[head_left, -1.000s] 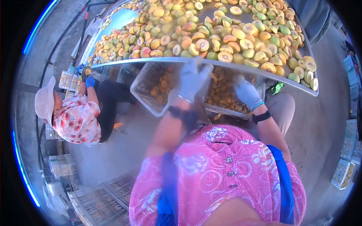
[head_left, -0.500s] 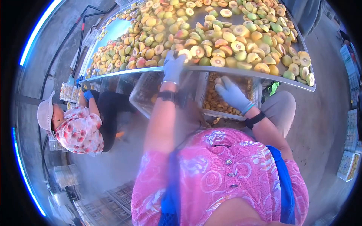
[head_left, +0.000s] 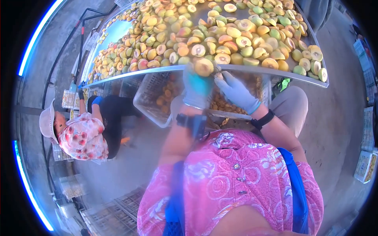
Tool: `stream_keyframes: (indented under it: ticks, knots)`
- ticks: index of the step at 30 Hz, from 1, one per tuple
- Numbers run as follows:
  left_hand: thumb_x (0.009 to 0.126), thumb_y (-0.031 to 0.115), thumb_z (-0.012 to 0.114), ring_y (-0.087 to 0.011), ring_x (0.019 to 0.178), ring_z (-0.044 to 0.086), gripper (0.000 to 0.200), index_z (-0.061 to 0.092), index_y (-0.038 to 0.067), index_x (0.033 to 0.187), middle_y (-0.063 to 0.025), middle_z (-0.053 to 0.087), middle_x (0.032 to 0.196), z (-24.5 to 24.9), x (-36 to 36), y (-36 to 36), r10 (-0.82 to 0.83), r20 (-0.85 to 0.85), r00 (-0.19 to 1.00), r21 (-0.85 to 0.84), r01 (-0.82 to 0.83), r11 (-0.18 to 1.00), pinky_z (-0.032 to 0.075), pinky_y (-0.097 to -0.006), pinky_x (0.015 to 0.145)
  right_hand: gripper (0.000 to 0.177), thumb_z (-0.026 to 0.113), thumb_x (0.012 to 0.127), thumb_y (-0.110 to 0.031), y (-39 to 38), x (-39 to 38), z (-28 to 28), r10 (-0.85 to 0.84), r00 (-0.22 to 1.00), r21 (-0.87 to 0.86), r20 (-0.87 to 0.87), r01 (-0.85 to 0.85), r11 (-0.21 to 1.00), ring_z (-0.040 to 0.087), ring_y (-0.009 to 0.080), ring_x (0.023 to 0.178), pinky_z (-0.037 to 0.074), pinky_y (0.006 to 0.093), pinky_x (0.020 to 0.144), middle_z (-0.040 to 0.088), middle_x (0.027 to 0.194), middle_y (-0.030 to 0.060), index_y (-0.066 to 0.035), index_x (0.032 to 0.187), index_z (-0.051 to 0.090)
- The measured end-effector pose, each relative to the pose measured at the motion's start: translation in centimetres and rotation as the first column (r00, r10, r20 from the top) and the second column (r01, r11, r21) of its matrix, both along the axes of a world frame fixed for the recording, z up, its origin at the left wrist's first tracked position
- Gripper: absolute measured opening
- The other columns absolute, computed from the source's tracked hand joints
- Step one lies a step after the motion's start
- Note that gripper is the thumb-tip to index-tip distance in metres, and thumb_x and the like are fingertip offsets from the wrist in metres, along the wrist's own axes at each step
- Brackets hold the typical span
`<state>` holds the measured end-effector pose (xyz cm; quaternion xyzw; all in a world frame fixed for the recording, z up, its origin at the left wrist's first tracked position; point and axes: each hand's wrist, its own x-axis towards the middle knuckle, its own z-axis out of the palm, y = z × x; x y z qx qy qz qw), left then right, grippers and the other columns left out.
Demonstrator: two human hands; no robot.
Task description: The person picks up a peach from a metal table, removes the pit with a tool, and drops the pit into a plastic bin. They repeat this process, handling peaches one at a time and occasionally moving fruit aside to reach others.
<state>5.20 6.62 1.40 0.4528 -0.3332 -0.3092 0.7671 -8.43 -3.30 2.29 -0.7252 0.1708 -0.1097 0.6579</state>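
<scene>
My left hand (head_left: 195, 88), in a pale glove and smeared by motion, holds an apricot half (head_left: 204, 67) at the near edge of the tray, cut face up. My right hand (head_left: 238, 93), gloved too, is closed with thumb and fingertips beside that half. A small dark-tipped thing (head_left: 217, 70) sticks out of its fingertips; its kind is too small to make out. Beyond both hands, many apricot halves (head_left: 232, 32) lie on the metal-rimmed tray (head_left: 138, 73). Under the right hand is a crate (head_left: 236, 114) of small brown pieces.
A second plastic crate (head_left: 151, 114) with some fruit stands left of my knees. A co-worker (head_left: 80, 133) in a hat sits at the left. Stacked crates (head_left: 364, 165) line the right side, with more crates (head_left: 112, 212) at the lower left.
My left hand has come back from the fruit pile toward the right, with an apricot half in it. My right hand has risen from over the crate to meet it.
</scene>
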Motion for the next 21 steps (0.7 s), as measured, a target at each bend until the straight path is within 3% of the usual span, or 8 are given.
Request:
stream_keyframes:
  ticks: [1,3,4,6,8,12,14,21]
  knots:
    - [0.095,0.030,0.047,-0.0261,0.088,0.060,0.036,0.050,0.002,0.117,-0.0162,0.059,0.107,0.8,-0.9,-0.1,-0.008,-0.001,1.000,0.006,0.008,1.000,0.052,-0.0397,0.085,0.034,0.054,0.095,-0.027,0.0,-0.1,-0.3,-0.024,0.996,-0.068,0.087,0.030,0.997,0.065,0.0328,0.094,0.049,0.0390,0.081,0.066,0.099,0.0191,0.000,0.115,0.053]
    - [0.098,0.031,0.046,-0.0234,0.086,0.061,0.036,0.053,0.001,0.115,-0.0142,0.062,0.103,3.6,-3.6,-0.2,0.144,0.579,0.803,0.261,-0.350,0.899,0.052,-0.0352,0.081,0.037,0.054,0.095,-0.030,-0.2,-0.3,-0.8,-0.052,0.984,-0.130,0.172,0.075,0.989,0.065,0.0340,0.095,0.049,0.0402,0.081,0.066,0.101,0.0207,0.000,0.117,0.053]
    - [0.098,0.031,0.046,-0.0234,0.086,0.061,0.036,0.053,0.001,0.115,-0.0142,0.062,0.103,3.0,-3.6,-0.5,0.134,0.578,0.805,0.266,-0.342,0.901,0.052,-0.0352,0.081,0.039,0.054,0.095,-0.031,-0.2,-0.4,-1.0,-0.067,0.979,-0.143,0.191,0.095,0.985,0.065,0.0348,0.095,0.049,0.0408,0.081,0.066,0.102,0.0215,0.000,0.119,0.052]
    - [0.099,0.026,0.049,-0.0192,0.088,0.061,0.030,0.054,0.001,0.114,-0.0097,0.063,0.097,1.7,-3.2,-1.2,0.079,-0.247,0.966,0.028,-0.075,0.997,0.052,-0.0307,0.079,0.041,0.053,0.096,-0.032,-0.5,-0.5,-1.2,-0.088,0.974,-0.157,0.208,0.122,0.980,0.064,0.0356,0.096,0.049,0.0415,0.081,0.065,0.103,0.0223,0.000,0.122,0.052]
    - [0.099,0.026,0.050,-0.0178,0.089,0.060,0.030,0.054,0.002,0.116,-0.0087,0.062,0.099,1.6,-3.7,-1.4,0.104,-0.198,0.975,0.066,-0.092,0.994,0.052,-0.0294,0.079,0.043,0.052,0.098,-0.031,-0.6,-0.7,-1.1,-0.061,0.981,-0.188,0.183,0.096,0.978,0.055,0.0094,0.064,0.046,0.0257,0.056,0.060,0.081,0.0041,0.000,0.126,0.051]
    - [0.099,0.030,0.052,-0.0140,0.091,0.057,0.038,0.047,0.002,0.124,-0.0067,0.059,0.101,-0.5,-2.7,-1.4,0.066,-0.152,0.986,0.121,-0.047,0.992,0.050,-0.0256,0.078,0.041,0.052,0.098,-0.032,-0.7,-1.0,-0.2,-0.063,0.980,-0.166,0.191,0.095,0.982,0.054,0.0093,0.061,0.045,0.0264,0.053,0.059,0.075,0.0033,-0.001,0.125,0.052]
    - [0.098,0.033,0.053,-0.0133,0.091,0.056,0.040,0.048,0.002,0.122,-0.0060,0.058,0.101,0.6,-4.1,-1.7,0.121,-0.058,0.991,0.103,-0.114,0.988,0.048,-0.0253,0.077,0.043,0.048,0.097,-0.037,-0.8,-1.3,0.1,-0.049,0.994,-0.189,0.093,0.066,0.980,0.062,0.0429,0.088,0.048,0.0466,0.075,0.065,0.093,0.0260,0.001,0.116,0.054]
    - [0.102,0.023,0.048,-0.0121,0.093,0.056,0.032,0.048,0.000,0.124,-0.0066,0.058,0.107,-0.1,-4.3,-1.7,0.163,0.029,0.986,0.049,-0.165,0.985,0.050,-0.0249,0.082,0.044,0.044,0.099,-0.039,-0.6,-1.2,0.5,-0.044,0.998,-0.177,0.038,0.050,0.983,0.061,0.0440,0.087,0.047,0.0483,0.075,0.063,0.090,0.0276,0.001,0.111,0.056]
